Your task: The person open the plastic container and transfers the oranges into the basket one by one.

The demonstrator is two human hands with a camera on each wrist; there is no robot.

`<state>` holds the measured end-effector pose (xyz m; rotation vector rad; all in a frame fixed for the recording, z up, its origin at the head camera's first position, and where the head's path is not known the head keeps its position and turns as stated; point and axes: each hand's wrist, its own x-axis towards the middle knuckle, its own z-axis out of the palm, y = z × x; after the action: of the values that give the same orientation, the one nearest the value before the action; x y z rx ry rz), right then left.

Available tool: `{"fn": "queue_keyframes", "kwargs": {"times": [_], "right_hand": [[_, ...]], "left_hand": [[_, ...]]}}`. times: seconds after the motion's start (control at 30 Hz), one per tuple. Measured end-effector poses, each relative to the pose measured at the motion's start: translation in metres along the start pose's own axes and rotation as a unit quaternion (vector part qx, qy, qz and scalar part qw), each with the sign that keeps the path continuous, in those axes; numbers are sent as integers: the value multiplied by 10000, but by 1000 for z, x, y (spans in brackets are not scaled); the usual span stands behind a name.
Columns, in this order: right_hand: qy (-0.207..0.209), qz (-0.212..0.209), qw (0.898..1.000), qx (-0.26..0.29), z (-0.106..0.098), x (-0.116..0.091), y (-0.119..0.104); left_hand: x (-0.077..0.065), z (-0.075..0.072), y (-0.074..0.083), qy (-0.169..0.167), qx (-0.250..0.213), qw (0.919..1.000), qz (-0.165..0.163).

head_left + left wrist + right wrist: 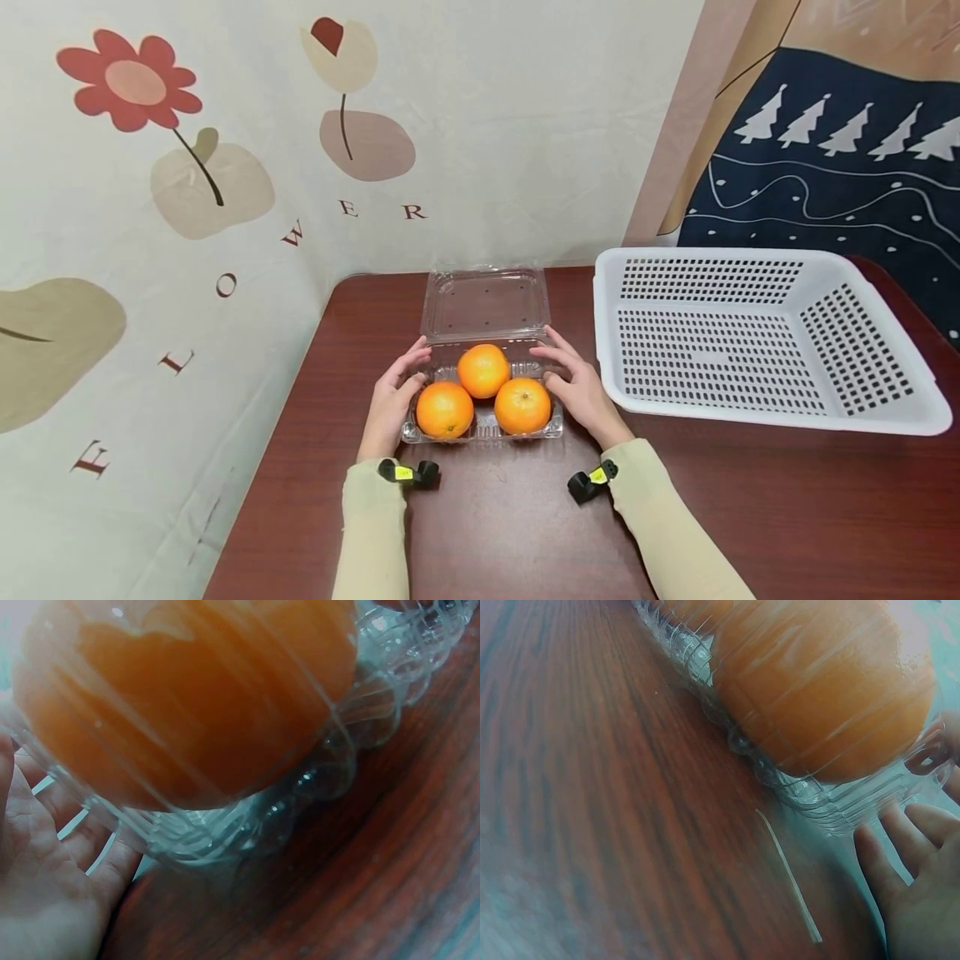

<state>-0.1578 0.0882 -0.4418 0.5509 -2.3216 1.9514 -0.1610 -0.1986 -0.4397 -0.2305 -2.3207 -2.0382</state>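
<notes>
A clear plastic clamshell box sits on the table with its lid folded back behind it. Three oranges are inside: one at the back, one at front left and one at front right. My left hand rests along the box's left side, fingers spread against the ribbed wall in the left wrist view. On the opposite side, my right hand touches the wall with loosely extended fingers, its fingertips showing in the right wrist view. Both thumbs lie near the rim.
To the right of the box stands a large white plastic basket with a perforated base and walls. Everything rests on a dark reddish-brown table. A patterned cloth hangs right behind the table and along its left.
</notes>
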Motion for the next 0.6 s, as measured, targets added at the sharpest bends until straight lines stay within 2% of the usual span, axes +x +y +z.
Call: {"fn": "queue_keyframes", "kwargs": {"times": [0.6], "right_hand": [[1,25,9999,123,0,0,2]], "left_hand": [[0,0,1,19,107,9999,-87]]}}
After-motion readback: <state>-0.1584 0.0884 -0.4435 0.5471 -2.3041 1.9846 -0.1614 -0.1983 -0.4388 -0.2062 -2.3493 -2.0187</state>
